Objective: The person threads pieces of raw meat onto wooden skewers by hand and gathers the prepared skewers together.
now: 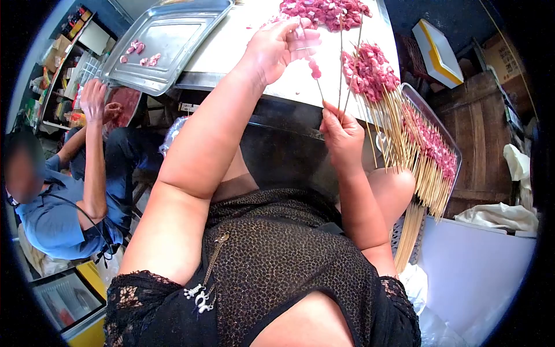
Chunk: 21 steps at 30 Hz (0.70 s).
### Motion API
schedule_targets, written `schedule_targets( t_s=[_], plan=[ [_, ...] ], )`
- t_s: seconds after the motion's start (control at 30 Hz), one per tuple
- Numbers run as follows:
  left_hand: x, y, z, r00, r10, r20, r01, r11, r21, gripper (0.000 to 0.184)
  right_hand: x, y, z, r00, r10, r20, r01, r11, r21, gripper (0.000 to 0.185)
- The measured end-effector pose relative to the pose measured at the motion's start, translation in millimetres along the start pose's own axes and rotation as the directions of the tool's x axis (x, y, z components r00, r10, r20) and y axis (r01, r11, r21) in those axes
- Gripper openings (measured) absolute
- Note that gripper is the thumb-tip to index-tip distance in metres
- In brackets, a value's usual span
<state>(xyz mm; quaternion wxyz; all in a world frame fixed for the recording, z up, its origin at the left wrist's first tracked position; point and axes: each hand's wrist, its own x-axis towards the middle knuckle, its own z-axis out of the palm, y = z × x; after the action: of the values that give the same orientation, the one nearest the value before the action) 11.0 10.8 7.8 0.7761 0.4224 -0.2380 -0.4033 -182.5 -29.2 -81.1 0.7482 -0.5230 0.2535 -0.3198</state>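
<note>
My left hand (276, 51) is over the white tabletop, fingers stretched toward the right and somewhat smeared by motion; I make out nothing held in it. Just right of its fingertips are pink meat pieces (314, 68) threaded on a thin skewer. My right hand (345, 139) pinches that skewer low down, along with a couple of bare bamboo skewers (340, 63) that point upward. Beyond both hands lies a heap of cut raw meat (329, 13). To the right, a bundle of loaded meat skewers (371, 72) rests with its sticks over the table edge.
A metal tray (173, 43) holding a few meat pieces sits at the table's left. More finished skewers fill a tray (457, 151) on the right. A person in a blue shirt (58, 222) sits at the left. A white-and-yellow box (436, 52) stands at the back right.
</note>
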Motion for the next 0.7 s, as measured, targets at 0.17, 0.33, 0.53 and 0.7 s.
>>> schedule_targets(
  t_s=[0.17, 0.33, 0.53, 0.7],
  plan=[
    [-2, -9, 12, 0.994, 0.065, -0.082, -0.057, 0.993, 0.101, 0.029, -3, 1, 3, 0.998, -0.055, 0.019, 0.056, 0.997, -0.045, 0.022],
    [1, -24, 15, 0.985, 0.137, -0.105, -0.14, 0.99, -0.02, 0.024, -5, 6, 7, 0.998, -0.057, 0.039, 0.058, 0.998, -0.028, 0.024],
    [0, -23, 15, 0.991, 0.122, -0.054, -0.125, 0.99, -0.062, 0.024, -4, -3, 6, 0.999, -0.017, 0.03, 0.019, 0.996, -0.09, 0.025],
    [-3, -15, 18, 0.999, 0.035, -0.013, -0.037, 0.991, -0.127, 0.024, -6, -14, 6, 0.962, 0.193, 0.191, -0.232, 0.951, 0.206, 0.027]
  ],
)
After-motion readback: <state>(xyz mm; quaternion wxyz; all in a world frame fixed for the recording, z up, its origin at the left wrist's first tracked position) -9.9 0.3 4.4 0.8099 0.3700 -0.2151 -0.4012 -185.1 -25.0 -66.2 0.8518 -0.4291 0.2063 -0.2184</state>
